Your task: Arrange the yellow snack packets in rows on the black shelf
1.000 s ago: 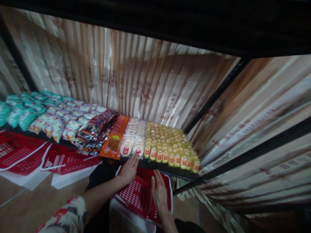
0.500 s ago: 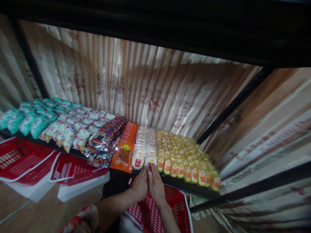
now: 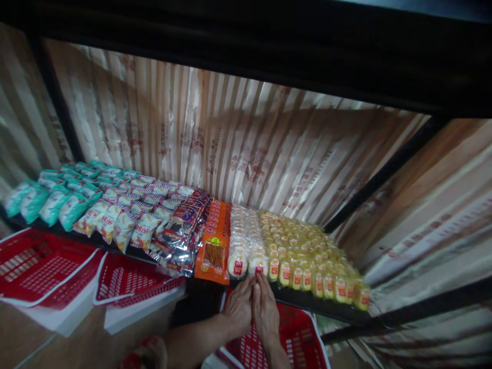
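My left hand (image 3: 238,307) and my right hand (image 3: 266,311) lie side by side, touching each other, fingers stretched out flat and holding nothing. Their fingertips reach the front edge of the black shelf (image 3: 319,303), right at the front row of white round packets with red labels (image 3: 246,259). To the right of those lie several rows of small yellow packets (image 3: 307,256). An orange packet (image 3: 214,246) lies just left of the white ones. A red basket (image 3: 302,341) sits below my hands.
Further left on the shelf lie shiny dark foil packs (image 3: 184,230), white-and-orange bags (image 3: 126,223) and teal bags (image 3: 57,200). Two red baskets (image 3: 38,266) (image 3: 130,284) stand on white boxes at the lower left. Striped sheeting (image 3: 230,143) backs the shelf; a dark shelf (image 3: 269,51) hangs overhead.
My hands were apart over the red basket; they came together and rose to the shelf's front edge by the white packets. The view shifted a little to the left.
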`<state>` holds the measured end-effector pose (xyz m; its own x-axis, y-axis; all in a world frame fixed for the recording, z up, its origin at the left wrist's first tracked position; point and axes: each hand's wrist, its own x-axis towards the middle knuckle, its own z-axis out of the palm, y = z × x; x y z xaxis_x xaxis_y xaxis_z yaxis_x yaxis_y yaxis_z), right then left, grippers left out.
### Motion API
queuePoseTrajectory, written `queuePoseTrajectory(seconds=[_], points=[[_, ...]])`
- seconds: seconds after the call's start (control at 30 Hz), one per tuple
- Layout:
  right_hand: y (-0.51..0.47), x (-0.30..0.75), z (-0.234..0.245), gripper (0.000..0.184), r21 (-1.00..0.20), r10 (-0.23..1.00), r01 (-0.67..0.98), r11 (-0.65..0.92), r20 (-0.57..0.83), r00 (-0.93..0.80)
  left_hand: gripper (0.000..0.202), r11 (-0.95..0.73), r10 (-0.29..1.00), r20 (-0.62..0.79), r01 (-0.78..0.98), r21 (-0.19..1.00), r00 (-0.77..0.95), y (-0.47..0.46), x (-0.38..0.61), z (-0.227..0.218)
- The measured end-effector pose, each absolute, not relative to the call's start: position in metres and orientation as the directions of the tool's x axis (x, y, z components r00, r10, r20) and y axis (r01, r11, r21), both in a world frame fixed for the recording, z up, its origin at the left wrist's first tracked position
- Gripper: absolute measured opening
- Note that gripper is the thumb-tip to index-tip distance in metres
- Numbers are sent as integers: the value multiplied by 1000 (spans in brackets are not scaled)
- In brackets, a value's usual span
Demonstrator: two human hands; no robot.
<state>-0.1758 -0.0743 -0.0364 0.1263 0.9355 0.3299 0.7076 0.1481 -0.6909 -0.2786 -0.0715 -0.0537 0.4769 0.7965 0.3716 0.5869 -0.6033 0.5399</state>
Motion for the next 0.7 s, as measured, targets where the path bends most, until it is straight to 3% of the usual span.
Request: queuePoseTrajectory(seconds=[0.13, 0.3, 0.47, 0.7], points=[[-86, -207, -32, 80, -724, 941, 686, 76, 279, 190, 55, -593, 804, 388, 567, 572, 450, -79, -307, -42], [-102, -255, -11, 71, -726, 956, 684, 75, 247, 158, 40, -540, 842, 390, 606, 584, 374, -91, -344, -35], [-124, -302, 5, 68, -730, 971, 680, 68, 206, 125, 42, -489, 872, 379, 605, 629, 310, -107, -385, -36], [-168, -342, -3, 68, -698, 972, 715, 46, 197, 130, 41, -468, 882, 302, 594, 654, 362, -151, -430, -44]])
